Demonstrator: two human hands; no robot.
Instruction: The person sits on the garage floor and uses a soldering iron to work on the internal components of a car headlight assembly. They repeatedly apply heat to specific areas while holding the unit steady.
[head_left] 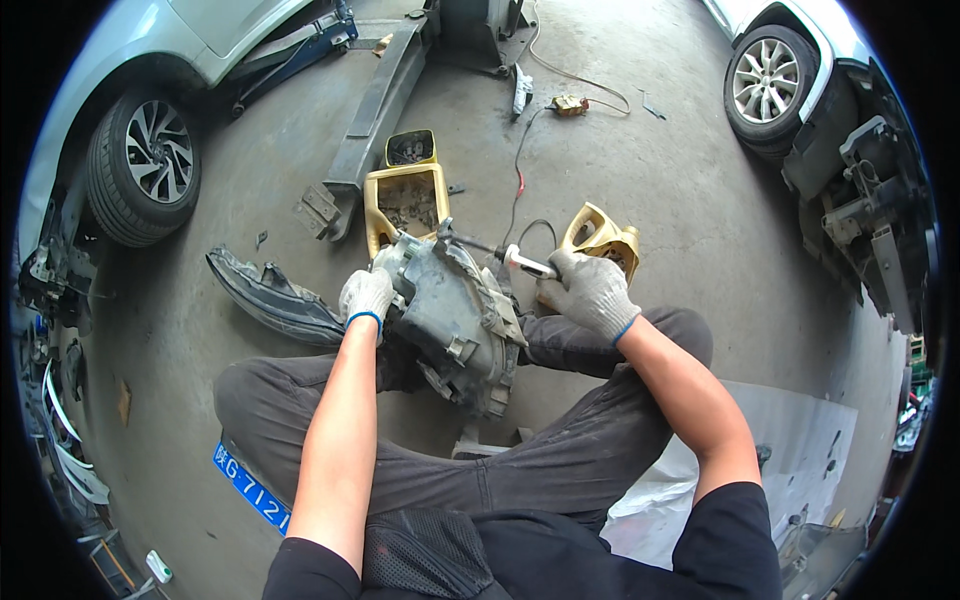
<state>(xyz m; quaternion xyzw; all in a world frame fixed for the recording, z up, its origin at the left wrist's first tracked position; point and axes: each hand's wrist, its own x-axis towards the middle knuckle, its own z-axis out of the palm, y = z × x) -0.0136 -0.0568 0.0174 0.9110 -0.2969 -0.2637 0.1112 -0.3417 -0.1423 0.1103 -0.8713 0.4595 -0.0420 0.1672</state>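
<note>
A dusty grey car headlight housing (445,305) rests between my legs, its back and brackets turned up. My left hand (368,294), in a white knit glove, is closed on the housing's left edge. In my gloved right hand (592,292) is a corded tool that looks like a soldering iron (528,262), with a white and dark handle. Its dark, thin shaft points left toward the housing's upper edge; whether the tip touches is hard to make out. A long dark curved lamp or trim piece (275,298) lies left of my left hand.
Cut-open yellow jugs (408,172) with small bits inside stand ahead; another yellow jug (600,236) is beyond my right hand. A cable runs to a yellow power socket (569,105). Cars with wheels (155,160) flank me, a grey lift arm (375,110) ahead. A blue plate (250,490) lies left.
</note>
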